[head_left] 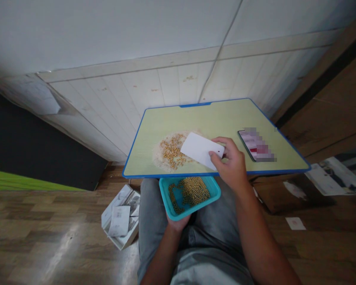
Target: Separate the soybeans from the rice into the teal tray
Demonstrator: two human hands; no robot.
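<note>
Down in the head view, the right hand (233, 162) reaches over the near edge of the desk (210, 114), forearm slanting up from the lower right corner. Its grip is closed on a white card (200, 150), with the thumb on the near side and the fingers bent around the far corner. The card slants over the desk, its left end at the right side of a spread of yellow beans (172, 152) and pale grains (158, 156).

The left hand (178, 225) is low, palm turned up beneath a teal basin (178, 216), with the wrist between the thighs. Its fingers are hidden by the basin, so I cannot tell how tightly that grip is curled. The basin sits just below the desk's near edge and has more beans (195, 190) in it, heaped toward the right; its far rim is partly lost behind that edge.

Some of the beans on the desk are covered by the card, and the pale grains are too small to tell apart. A phone (250, 148) lies right of the right hand, its screen mostly blurred into blocks. Both upper arms are cut off by the frame.
</note>
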